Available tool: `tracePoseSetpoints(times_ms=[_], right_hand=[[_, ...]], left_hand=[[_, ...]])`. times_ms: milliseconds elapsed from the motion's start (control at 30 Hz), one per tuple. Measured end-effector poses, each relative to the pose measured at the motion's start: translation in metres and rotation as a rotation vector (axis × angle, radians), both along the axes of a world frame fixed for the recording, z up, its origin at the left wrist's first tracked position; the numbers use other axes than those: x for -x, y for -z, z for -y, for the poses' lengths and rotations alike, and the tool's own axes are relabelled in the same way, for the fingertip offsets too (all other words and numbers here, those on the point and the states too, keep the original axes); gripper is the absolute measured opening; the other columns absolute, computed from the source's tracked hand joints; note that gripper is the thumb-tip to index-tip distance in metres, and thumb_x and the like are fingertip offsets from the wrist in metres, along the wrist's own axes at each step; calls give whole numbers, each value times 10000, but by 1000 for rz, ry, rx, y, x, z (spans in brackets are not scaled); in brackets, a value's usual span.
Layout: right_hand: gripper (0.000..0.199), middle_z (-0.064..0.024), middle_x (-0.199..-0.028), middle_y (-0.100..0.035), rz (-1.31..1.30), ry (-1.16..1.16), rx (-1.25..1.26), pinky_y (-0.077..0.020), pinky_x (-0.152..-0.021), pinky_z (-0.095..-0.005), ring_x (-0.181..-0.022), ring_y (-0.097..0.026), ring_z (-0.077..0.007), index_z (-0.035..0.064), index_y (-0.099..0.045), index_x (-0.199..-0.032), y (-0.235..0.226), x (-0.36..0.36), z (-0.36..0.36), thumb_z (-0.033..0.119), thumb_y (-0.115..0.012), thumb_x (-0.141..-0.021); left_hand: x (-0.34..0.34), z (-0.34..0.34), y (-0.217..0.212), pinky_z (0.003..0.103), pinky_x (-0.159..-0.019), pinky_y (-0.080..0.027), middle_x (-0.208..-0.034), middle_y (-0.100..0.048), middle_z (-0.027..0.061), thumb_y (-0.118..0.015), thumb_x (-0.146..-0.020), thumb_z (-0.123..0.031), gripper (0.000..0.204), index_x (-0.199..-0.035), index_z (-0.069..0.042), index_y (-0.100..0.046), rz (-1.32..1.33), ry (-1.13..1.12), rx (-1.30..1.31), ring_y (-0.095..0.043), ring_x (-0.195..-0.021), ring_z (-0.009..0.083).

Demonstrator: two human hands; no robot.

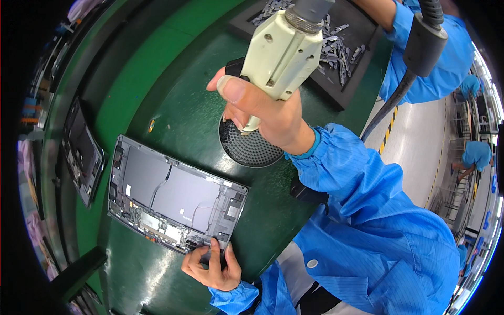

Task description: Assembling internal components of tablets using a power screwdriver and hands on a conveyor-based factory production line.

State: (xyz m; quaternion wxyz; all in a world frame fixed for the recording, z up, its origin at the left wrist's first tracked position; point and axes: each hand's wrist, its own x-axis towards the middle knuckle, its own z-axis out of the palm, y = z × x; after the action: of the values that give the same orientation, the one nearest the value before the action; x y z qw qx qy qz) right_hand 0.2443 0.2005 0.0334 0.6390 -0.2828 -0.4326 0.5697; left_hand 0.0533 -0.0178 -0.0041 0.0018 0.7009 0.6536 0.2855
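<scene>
An opened tablet [173,184] lies on the green bench, its batteries, thin cables and circuit board exposed. My left hand [215,265] is at its near right corner, with fingertips closed over the edge. Whether a small part is also under those fingers is hidden. Higher up, close to the camera, my right hand [268,113] wraps round a cream-coloured electric screwdriver [283,52] with a grey knurled collar. The lower end of the screwdriver is mostly behind my fingers. Below that hand sits a round black dish [252,147] full of small holes.
A dark tray [341,97] of loose grey strips stands at the far right. Another person's blue sleeve [436,63] reaches in beyond it. A thick black cable [391,102] hangs nearby. Left of the bench rests a second opened tablet [83,149]. A small orange-and-white scrap [151,125] lies beyond the first.
</scene>
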Motion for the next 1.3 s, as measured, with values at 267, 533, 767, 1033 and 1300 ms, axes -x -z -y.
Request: tracePoseSetpoints(times_ms=[267, 533, 767, 1033, 1300], right_hand=[[183, -19, -551, -525, 66, 57, 1, -446, -471, -254, -442, -498, -97, -9, -595, -795, -8, 1, 6, 146, -687, -765], [210, -48, -553, -526, 214, 122, -194, -511, -627, -357, -490, -531, -152, -35, -583, -852, 4, 12, 10, 175, -577, -851], [472, -4, -546, -432, -106, -168, -232, -444, -565, -301, -486, -441, -110, -76, -522, -1041, -17, 4, 37, 373, -418, -934], [567, -56, -607, -527, -21, -696, -68, -449, -604, -289, -536, -497, -112, -113, -496, -1057, -18, 77, 122, 372, -666, -816], [533, -47, -616, -513, 12, -757, -54, -442, -593, -284, -554, -492, -114, -100, -494, -1067, -7, 88, 127, 351, -648, -826]], left_hand=[[-3, -1, 1, 424, -809, -388, -910, -519, 95, -744, -643, -89, 302, -939, -44, -702, 24, -19, -12, -450, -914, 296], [2, 2, 3, 409, -780, -413, -907, -531, 105, -753, -640, -76, 311, -945, -60, -700, 88, -24, -83, -471, -882, 310], [7, 0, 6, 404, -759, -434, -906, -544, 101, -783, -585, -97, 356, -920, -38, -675, 208, -51, -129, -494, -861, 310], [13, 7, 10, 426, -771, -450, -985, -540, 107, -804, -541, -112, 378, -854, -37, -606, 283, -93, -171, -506, -944, 335], [16, 8, 9, 373, -674, -503, -974, -547, 74, -783, -545, -96, 341, -835, -38, -613, 266, -70, -164, -527, -948, 286]])
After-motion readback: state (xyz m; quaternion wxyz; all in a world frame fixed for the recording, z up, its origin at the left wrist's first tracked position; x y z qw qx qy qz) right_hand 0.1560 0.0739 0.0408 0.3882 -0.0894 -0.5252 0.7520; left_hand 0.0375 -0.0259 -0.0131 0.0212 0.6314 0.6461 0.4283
